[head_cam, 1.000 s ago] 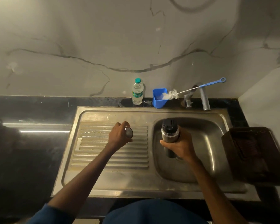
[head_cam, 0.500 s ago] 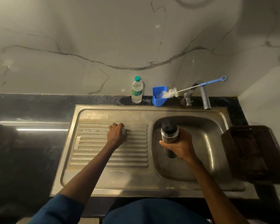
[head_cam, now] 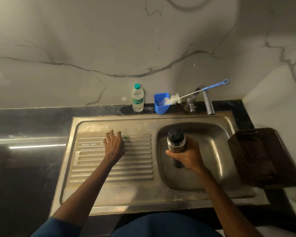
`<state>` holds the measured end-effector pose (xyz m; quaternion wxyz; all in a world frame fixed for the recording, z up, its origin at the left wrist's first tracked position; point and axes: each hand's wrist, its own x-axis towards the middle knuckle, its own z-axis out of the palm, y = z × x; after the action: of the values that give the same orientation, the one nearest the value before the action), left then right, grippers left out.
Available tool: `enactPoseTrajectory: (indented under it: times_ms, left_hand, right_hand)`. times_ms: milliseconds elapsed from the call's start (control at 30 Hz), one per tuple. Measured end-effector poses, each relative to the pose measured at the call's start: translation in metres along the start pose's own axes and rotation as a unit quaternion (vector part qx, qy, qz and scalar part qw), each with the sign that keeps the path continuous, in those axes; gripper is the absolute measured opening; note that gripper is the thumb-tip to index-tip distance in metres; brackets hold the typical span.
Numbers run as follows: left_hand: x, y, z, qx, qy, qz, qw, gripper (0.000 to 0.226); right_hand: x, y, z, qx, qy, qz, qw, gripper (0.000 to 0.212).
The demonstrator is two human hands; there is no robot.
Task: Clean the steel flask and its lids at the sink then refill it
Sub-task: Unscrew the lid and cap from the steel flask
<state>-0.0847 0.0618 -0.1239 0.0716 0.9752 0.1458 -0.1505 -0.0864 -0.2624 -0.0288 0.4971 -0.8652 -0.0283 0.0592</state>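
Note:
A steel flask point(head_cam: 176, 142) with a black inner lid on top stands upright over the sink basin point(head_cam: 212, 151). My right hand point(head_cam: 186, 157) grips its lower body. On the ribbed drainboard point(head_cam: 137, 161), my left hand point(head_cam: 114, 145) lies flat with fingers spread. The flask's small outer lid point(head_cam: 126, 138) peeks out beside its palm, mostly hidden; the hand is not closed on it.
At the back edge stand a plastic water bottle point(head_cam: 137, 98), a blue cup point(head_cam: 161, 103) with a bottle brush point(head_cam: 173, 100) leaning in it, and the tap point(head_cam: 191, 103). A dark brown basket point(head_cam: 261, 156) sits right of the basin. Black countertop point(head_cam: 24, 151) lies left.
My left hand has carried the outer lid leftward and down onto the drainboard, then spread its fingers over it. My right hand keeps the flask in place.

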Motion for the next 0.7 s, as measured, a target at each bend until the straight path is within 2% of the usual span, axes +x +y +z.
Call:
enactPoseTrajectory:
  times_ms: [67, 100, 167, 200, 233, 333, 400, 500, 700]
  left_hand:
    - [-0.007, 0.017, -0.009, -0.017, 0.034, 0.036, 0.999, 0.092]
    - [-0.011, 0.028, -0.017, -0.063, 0.064, 0.078, 0.993, 0.090]
    - [-0.022, 0.056, -0.039, -0.202, 0.114, 0.171, 0.958, 0.072]
    - [-0.028, 0.071, -0.054, -0.277, 0.115, 0.198, 0.933, 0.061]
    - [-0.035, 0.087, -0.071, -0.344, 0.094, 0.215, 0.909, 0.052]
    - [-0.058, 0.136, -0.122, -0.465, -0.057, 0.257, 0.845, 0.042]
    - [-0.071, 0.160, -0.140, -0.468, -0.114, 0.315, 0.818, 0.046]
    - [-0.081, 0.186, -0.150, -0.418, -0.131, 0.399, 0.805, 0.051]
    - [-0.086, 0.211, -0.161, -0.365, -0.174, 0.474, 0.782, 0.052]
  right_hand:
    - [0.000, 0.000, -0.003, 0.006, 0.006, 0.009, 1.000, 0.058]
    - [0.000, 0.002, -0.005, 0.010, 0.010, 0.013, 1.000, 0.058]
    - [-0.001, 0.003, -0.010, 0.022, 0.021, 0.022, 0.999, 0.057]
    - [-0.001, 0.004, -0.012, 0.025, 0.025, 0.026, 0.999, 0.058]
    - [-0.002, 0.005, -0.015, 0.031, 0.030, 0.032, 0.999, 0.059]
    - [-0.005, 0.006, -0.025, 0.060, 0.045, 0.046, 0.996, 0.060]
    - [-0.009, 0.005, -0.033, 0.065, 0.052, 0.047, 0.995, 0.055]
    - [-0.017, 0.004, -0.047, 0.069, 0.049, 0.042, 0.996, 0.049]
    - [-0.027, 0.006, -0.064, 0.076, 0.030, 0.048, 0.995, 0.052]
